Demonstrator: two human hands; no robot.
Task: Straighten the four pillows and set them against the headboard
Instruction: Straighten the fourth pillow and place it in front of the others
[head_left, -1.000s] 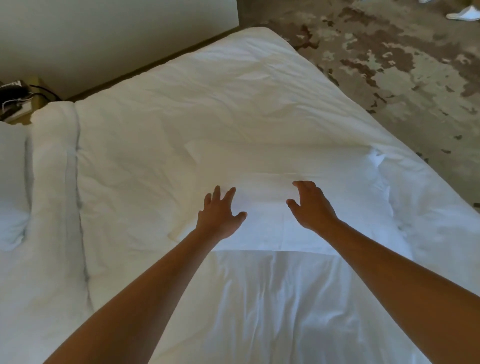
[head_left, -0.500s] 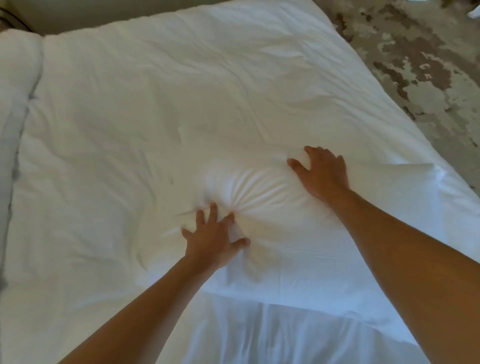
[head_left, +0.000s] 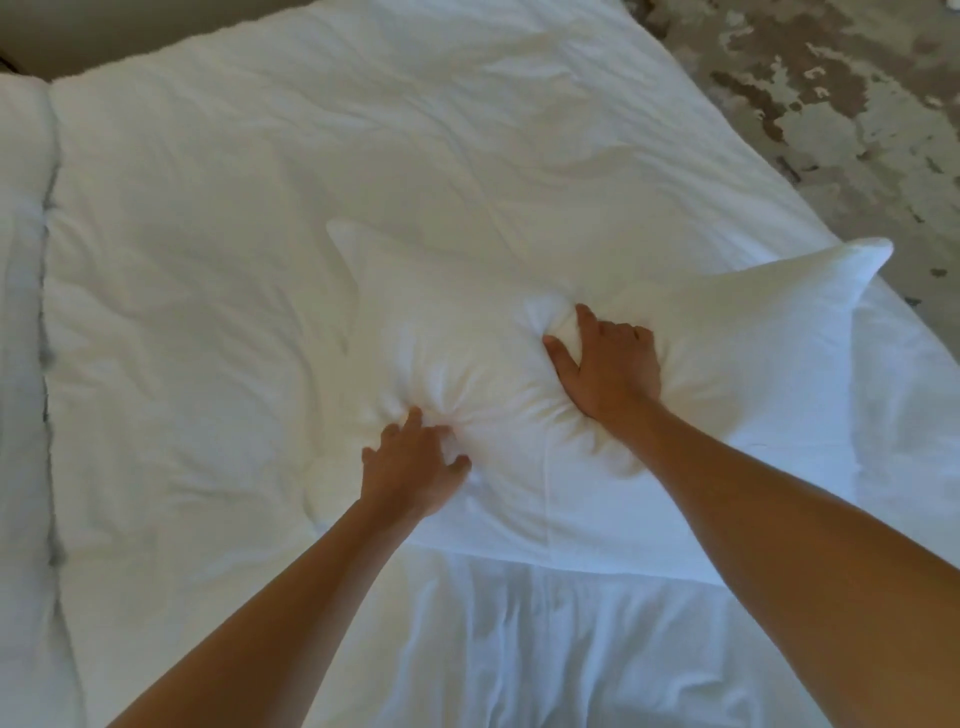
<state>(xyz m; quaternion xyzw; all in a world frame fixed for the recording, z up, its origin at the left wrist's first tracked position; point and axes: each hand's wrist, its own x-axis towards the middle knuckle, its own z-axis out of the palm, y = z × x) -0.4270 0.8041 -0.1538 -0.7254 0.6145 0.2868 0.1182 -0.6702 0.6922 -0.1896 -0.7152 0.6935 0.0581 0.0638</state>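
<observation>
A white pillow (head_left: 727, 364) lies across the white duvet (head_left: 260, 234), its right corner poking up over the bed's right edge. My left hand (head_left: 410, 467) digs its curled fingers into the pillow's near left part, and the fabric bunches in folds around them. My right hand (head_left: 608, 369) grips the pillow's middle, with a lump of fabric pinched between thumb and fingers. No other pillow is in view, and the headboard is out of frame.
A folded duvet edge (head_left: 26, 312) runs down the left side. The white sheet (head_left: 571, 649) lies wrinkled in front of the pillow. Patterned brown and grey carpet (head_left: 831, 104) lies to the right of the bed.
Both hands came down onto the pillow and closed into its fabric. The pillow's right corner has risen, and folds have deepened around the fingers.
</observation>
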